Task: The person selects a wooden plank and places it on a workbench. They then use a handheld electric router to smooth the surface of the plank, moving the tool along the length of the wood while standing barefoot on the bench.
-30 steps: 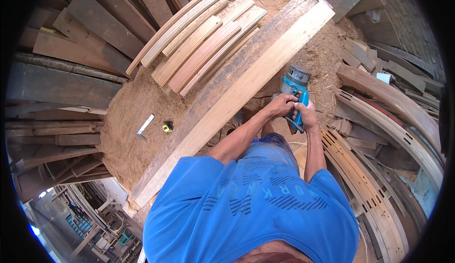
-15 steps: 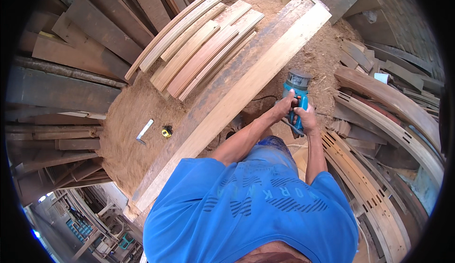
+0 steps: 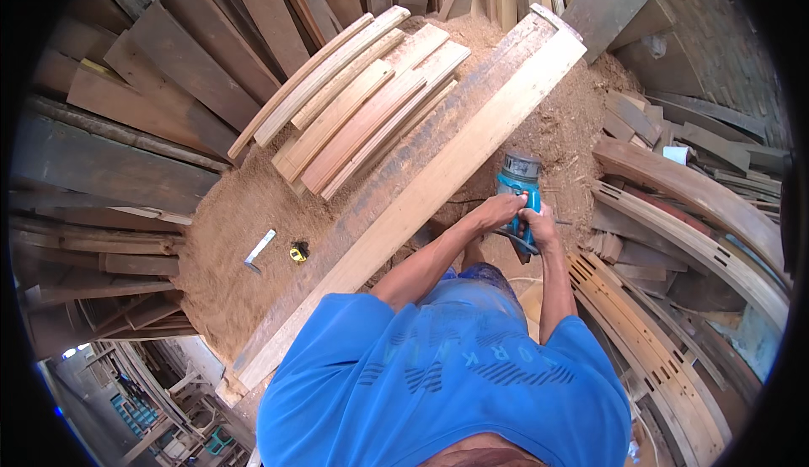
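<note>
A teal handheld router (image 3: 517,182) with a dark round motor end is in both my hands, right of a long pale plank (image 3: 438,185). My left hand (image 3: 506,208) is closed on its near left side. On the right, my right hand (image 3: 542,224) is wrapped round its handle. The two hands nearly touch, and the tool is tilted with its motor end pointing away from me. A gap separates the router from the plank, which lies along a worn, darker beam (image 3: 358,218) running diagonally before me. The tool's bit cannot be made out.
Beyond the beam lie several curved wood strips (image 3: 362,117) on sawdust. A yellow tape measure (image 3: 298,251) and a small square (image 3: 260,250) are at the left. Slotted curved boards (image 3: 649,341) are stacked at my right. Planks (image 3: 181,63) lean all around.
The router and both hands sit slightly lower and a little further left in the picture. The whole scene has shifted down too, as the view tilts. Both hands keep their hold.
</note>
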Tool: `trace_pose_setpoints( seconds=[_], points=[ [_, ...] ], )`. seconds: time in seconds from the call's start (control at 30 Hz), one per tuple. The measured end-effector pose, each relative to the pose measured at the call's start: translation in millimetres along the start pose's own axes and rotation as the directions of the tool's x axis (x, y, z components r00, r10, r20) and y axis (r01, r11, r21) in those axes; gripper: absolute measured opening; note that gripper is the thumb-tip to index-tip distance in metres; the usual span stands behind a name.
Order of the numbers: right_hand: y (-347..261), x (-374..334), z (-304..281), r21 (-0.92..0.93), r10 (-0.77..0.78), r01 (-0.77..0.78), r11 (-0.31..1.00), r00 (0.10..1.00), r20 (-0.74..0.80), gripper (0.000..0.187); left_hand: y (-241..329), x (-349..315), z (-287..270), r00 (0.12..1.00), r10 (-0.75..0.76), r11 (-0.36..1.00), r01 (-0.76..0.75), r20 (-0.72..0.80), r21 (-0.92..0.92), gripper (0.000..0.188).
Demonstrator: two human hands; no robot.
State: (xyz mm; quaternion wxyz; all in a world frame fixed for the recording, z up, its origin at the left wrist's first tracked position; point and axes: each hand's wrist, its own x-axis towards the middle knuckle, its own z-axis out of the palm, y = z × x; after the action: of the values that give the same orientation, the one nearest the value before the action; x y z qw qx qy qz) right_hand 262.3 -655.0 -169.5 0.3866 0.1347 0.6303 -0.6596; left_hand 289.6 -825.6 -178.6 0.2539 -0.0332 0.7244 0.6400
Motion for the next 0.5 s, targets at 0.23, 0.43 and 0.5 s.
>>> trace_pose_setpoints(
  seconds=[0.23,0.43,0.5],
  points=[
    [17,39,-47,0.113,0.062,-0.044,0.993,0.985,-0.162,0.017,-34,-95,-70,0.892,-0.266,0.953,0.188,-0.365,-0.236,0.042],
    [17,45,-72,0.111,0.097,-0.063,0.992,0.935,-0.342,0.009,-106,-167,-98,0.751,-0.324,0.931,0.362,-0.575,-0.051,0.043],
    [27,47,-90,0.151,0.139,-0.088,0.985,0.921,-0.365,0.02,-102,-173,-96,0.728,-0.356,0.91,0.412,-0.586,-0.041,0.044]
  ],
)
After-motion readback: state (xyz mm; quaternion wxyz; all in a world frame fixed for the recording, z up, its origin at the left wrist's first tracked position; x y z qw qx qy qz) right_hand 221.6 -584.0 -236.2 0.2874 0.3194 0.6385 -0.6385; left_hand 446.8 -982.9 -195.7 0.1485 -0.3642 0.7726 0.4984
